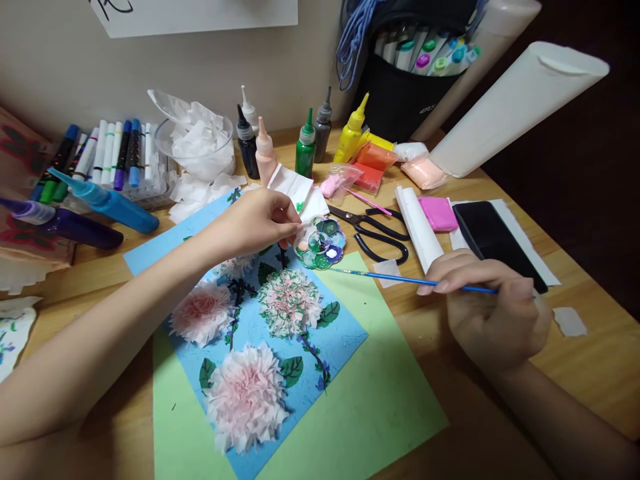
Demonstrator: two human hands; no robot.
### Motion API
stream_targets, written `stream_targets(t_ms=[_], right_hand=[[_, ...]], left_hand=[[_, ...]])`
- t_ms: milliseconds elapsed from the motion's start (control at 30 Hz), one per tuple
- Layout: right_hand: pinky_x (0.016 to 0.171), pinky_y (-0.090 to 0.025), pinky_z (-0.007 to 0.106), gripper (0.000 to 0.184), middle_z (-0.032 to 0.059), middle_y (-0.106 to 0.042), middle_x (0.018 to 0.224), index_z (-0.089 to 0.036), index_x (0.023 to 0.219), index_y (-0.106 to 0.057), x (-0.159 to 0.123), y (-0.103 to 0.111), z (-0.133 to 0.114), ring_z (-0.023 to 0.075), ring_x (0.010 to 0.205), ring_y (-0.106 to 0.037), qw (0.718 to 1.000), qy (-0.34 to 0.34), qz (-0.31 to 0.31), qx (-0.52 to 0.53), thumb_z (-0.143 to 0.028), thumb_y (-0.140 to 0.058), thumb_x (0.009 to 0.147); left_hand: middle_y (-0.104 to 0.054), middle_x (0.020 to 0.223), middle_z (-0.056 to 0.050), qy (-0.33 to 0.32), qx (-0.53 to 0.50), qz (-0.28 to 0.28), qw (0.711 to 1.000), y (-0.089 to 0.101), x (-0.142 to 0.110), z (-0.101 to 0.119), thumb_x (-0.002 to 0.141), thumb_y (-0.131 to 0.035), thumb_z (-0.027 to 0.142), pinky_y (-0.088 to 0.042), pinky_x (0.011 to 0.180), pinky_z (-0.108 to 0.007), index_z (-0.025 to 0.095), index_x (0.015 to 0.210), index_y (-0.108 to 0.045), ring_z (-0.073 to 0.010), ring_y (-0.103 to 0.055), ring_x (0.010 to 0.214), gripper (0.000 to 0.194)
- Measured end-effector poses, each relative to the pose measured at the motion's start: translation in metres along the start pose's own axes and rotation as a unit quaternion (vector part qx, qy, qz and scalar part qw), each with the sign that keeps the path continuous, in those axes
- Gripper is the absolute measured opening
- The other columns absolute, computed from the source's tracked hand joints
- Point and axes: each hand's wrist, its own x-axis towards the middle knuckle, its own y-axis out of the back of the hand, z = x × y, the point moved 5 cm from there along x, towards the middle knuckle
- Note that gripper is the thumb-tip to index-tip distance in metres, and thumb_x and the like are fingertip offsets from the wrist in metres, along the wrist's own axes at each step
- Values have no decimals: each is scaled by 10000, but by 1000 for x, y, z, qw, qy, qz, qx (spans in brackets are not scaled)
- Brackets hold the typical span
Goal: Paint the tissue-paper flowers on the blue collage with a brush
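Note:
My right hand (493,310) is closed around a thin blue paintbrush (385,276), its tip pointing left, just below a small flower-shaped paint palette (334,253). Green, purple and white paint fills the palette's wells. My left hand (260,217) reaches across the picture, thumb and fingers pinched at the palette's left edge. Below lies a blue sheet (320,357) with pink-white tissue-paper flowers (247,398), painted dark stems and green leaves. One flower (290,302) has green paint on its petals. A light green sheet (395,400) lies underneath.
Black-handled scissors (380,233), a rolled white paper (417,227) and a phone (500,243) lie to the right. Paint bottles (305,147), a bowl of tissue (197,143) and markers (113,153) line the back. A white tube (515,110) leans at the back right.

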Motion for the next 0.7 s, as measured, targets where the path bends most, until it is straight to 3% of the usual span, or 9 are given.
stream_targets(t_ms=[100,300,533,700], right_hand=[[711,-410,381,410,41,-627,672,-236,737,-675,1,2,2,211,731,-561,999,-3,12,-39,-397,-343,916],[713,-394,366,409,41,-645,768,-220,829,-658,-4,-7,5,193,776,-549,989,43,-112,-82,-289,-270,939],[719,-405,380,376,27,-647,786,-236,842,-662,-6,-8,5,200,784,-558,987,41,-119,-100,-284,-301,935],[703,-408,385,406,22,-654,736,-232,794,-670,-3,-4,5,199,756,-556,996,32,-58,-67,-284,-294,938]], left_hand=[[-663,639,-16,0,4,-5,1000,-1,0,0,750,-609,225,-473,588,-261,162,695,-616,-132,-616,569,84],[-672,641,-15,-8,7,-2,1000,-2,0,0,749,-608,232,-471,580,-251,159,699,-619,-125,-613,555,89],[-695,702,-23,-8,35,-31,999,-1,-3,4,753,-573,255,-483,603,-237,155,757,-618,-117,-624,587,110],[-699,707,-26,-8,37,-31,999,-1,-4,4,748,-562,244,-481,606,-236,158,756,-613,-117,-627,589,100]])
